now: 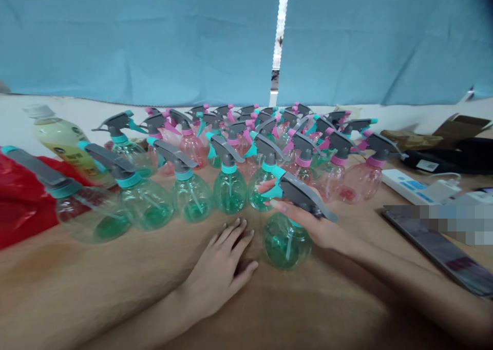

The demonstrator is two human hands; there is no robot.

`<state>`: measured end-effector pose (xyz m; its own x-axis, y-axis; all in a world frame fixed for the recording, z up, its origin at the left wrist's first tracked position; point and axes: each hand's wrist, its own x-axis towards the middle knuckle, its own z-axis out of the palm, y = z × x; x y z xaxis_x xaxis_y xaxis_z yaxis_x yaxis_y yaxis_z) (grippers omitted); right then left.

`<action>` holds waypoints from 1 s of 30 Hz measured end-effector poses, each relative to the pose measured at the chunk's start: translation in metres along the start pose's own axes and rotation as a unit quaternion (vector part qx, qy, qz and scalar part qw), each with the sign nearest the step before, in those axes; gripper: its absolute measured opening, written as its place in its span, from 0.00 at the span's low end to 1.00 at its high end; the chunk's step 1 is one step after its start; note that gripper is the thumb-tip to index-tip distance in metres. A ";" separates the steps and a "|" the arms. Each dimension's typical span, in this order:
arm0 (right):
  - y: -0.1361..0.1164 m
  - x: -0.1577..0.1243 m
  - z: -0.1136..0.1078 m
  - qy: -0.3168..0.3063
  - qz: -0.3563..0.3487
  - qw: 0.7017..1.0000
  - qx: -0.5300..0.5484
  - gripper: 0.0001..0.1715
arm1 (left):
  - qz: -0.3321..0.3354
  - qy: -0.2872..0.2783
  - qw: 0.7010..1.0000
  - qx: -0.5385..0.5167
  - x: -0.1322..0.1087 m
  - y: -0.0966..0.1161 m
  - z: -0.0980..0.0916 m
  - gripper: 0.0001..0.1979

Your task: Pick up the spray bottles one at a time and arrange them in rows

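My right hand is closed around the neck of a green spray bottle, just below its grey and turquoise trigger head. This bottle is in front of the others and leans slightly. Flat on the table, fingers stretched out, lies my left hand, holding nothing. Beyond it stands a row of clear green spray bottles, among them a near one and one further left. Pink spray bottles stand to the right and behind. The fingertips of my right hand are partly hidden by the trigger.
At the left are a red plastic bag and a drink bottle with yellowish liquid. A phone, a white power strip and a cardboard box lie at the right. A blue cloth hangs behind the wooden table.
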<state>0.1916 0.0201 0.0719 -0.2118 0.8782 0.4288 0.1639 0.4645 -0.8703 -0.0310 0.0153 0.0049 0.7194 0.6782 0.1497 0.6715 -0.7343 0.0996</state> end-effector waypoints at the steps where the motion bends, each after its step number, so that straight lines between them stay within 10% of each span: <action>1: 0.001 0.000 0.000 0.001 -0.002 1.000 0.001 0.14 | -0.001 -0.001 1.000 0.002 0.000 0.000 0.000 0.25; 30: -0.001 -0.001 -0.001 0.001 0.018 0.999 -0.040 0.15 | 0.004 0.020 1.000 -0.011 -0.001 -0.001 0.002 0.25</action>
<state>0.1927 0.0186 0.0729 -0.2023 0.8951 0.3974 0.2484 0.4394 -0.8633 -0.0323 0.0155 0.0031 0.7173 0.6706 0.1893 0.6610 -0.7408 0.1196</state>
